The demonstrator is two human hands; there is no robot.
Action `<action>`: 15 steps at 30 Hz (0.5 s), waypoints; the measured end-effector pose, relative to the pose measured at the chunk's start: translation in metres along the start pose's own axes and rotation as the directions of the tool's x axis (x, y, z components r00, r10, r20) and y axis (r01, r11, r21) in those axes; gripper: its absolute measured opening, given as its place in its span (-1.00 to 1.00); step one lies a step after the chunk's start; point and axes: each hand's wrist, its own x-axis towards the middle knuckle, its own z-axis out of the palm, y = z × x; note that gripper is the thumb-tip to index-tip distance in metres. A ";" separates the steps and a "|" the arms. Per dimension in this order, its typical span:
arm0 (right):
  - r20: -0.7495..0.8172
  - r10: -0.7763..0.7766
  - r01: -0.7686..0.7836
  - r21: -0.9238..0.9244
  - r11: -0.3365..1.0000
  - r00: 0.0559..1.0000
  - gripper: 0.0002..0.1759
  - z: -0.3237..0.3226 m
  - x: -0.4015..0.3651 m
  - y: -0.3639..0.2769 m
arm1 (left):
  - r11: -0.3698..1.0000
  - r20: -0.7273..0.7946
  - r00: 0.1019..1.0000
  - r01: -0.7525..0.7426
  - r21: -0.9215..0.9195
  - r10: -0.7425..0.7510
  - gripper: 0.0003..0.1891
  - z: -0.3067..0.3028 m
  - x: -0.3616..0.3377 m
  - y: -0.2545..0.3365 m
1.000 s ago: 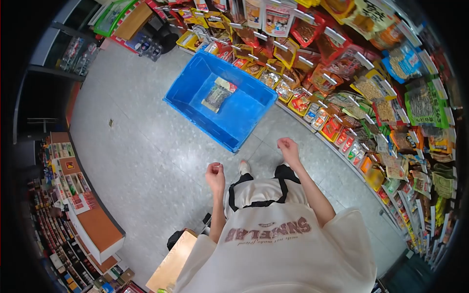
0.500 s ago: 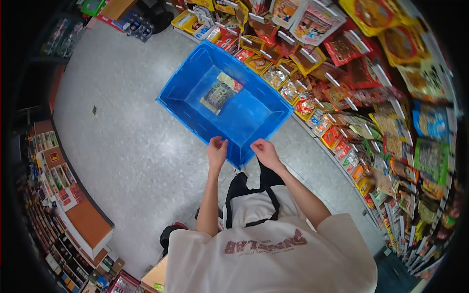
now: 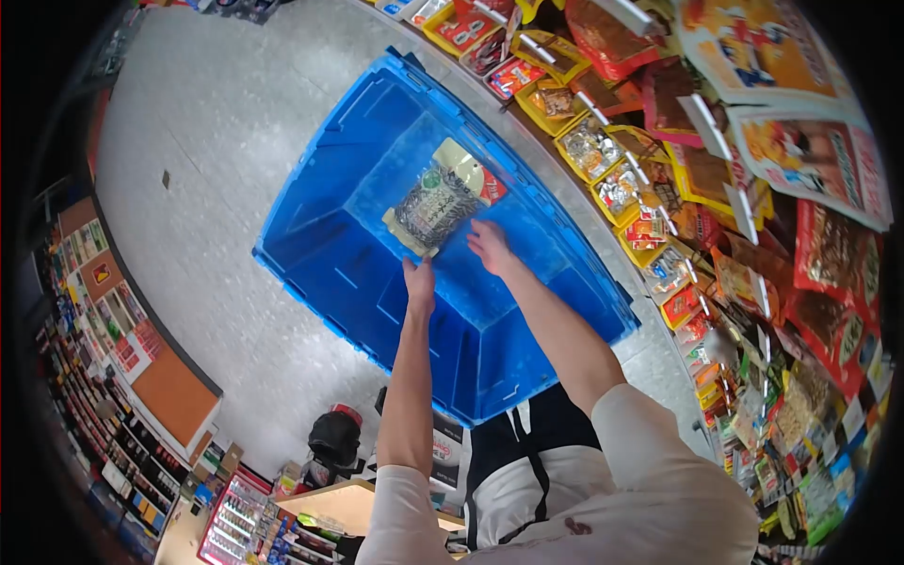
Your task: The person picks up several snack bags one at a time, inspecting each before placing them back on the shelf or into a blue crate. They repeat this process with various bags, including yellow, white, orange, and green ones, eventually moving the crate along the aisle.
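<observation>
A blue plastic crate [image 3: 377, 325] stands in front of me, and both my hands reach down into it. On its floor lies a clear-and-pale bag of dark, fine food [image 3: 435, 209] with a red patch at one corner. My left hand [image 3: 420, 282] is at the bag's near edge, thumb and fingers apart, fingertips right at the edge. My right hand [image 3: 490, 247] is beside the bag's right side, its fingers spread and holding nothing.
Shelves of packaged snacks [image 3: 617, 188] run close along the crate's right side. Grey floor [image 3: 212, 188] lies to the left, with a brown-topped counter [image 3: 174, 400] beyond. A black bag or cap-like item [image 3: 334, 436] sits near my left elbow.
Both hands have moved from the crate's near rim down and forward into it, to the bag. My view has come closer over the crate; the bag stays on the crate floor.
</observation>
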 end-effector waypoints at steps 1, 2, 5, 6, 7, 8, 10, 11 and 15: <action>-0.012 -0.012 0.013 0.045 0.999 1.000 -0.40 0.003 0.005 -0.006 | 0.998 -0.006 0.999 -0.043 -0.037 0.043 -0.36 0.002 0.013 -0.007; -0.012 0.001 0.000 0.041 0.999 1.000 -0.40 0.006 0.006 -0.012 | 0.999 -0.014 0.999 -0.033 -0.035 0.032 -0.36 0.004 0.026 -0.012; -0.035 -0.046 0.049 0.083 0.995 0.998 -0.53 0.010 0.010 -0.013 | 0.996 0.011 1.000 0.019 -0.087 -0.018 -0.42 0.002 0.036 -0.019; -0.028 -0.123 0.123 -0.010 0.992 0.992 -0.63 0.011 0.009 -0.013 | 0.990 -0.129 0.992 -0.007 -0.139 -0.011 -0.48 0.006 0.029 -0.014; -0.013 -0.203 0.201 -0.100 0.974 0.979 -0.73 0.013 0.007 -0.014 | 0.981 -0.265 0.964 -0.045 -0.188 -0.006 -0.54 0.010 0.021 -0.005; -0.013 -0.209 0.206 -0.099 0.973 0.978 -0.73 0.016 0.003 -0.016 | 0.981 -0.262 0.965 -0.049 -0.188 -0.002 -0.54 0.004 0.023 -0.006; -0.003 -0.391 0.383 -0.194 0.903 0.920 -0.85 0.027 -0.018 -0.016 | 0.978 -0.079 0.990 -0.128 -0.164 0.116 -0.59 -0.013 0.026 -0.013; 0.034 -0.499 0.493 -0.221 0.842 0.866 -0.88 0.032 -0.028 -0.013 | 0.944 0.004 0.994 0.101 -0.313 -0.105 -0.60 -0.019 0.016 -0.002; 0.121 -0.618 0.616 -0.354 0.704 0.777 -0.87 0.038 -0.107 -0.022 | 0.806 0.097 0.957 0.281 -0.521 -0.272 -0.61 -0.020 -0.031 -0.006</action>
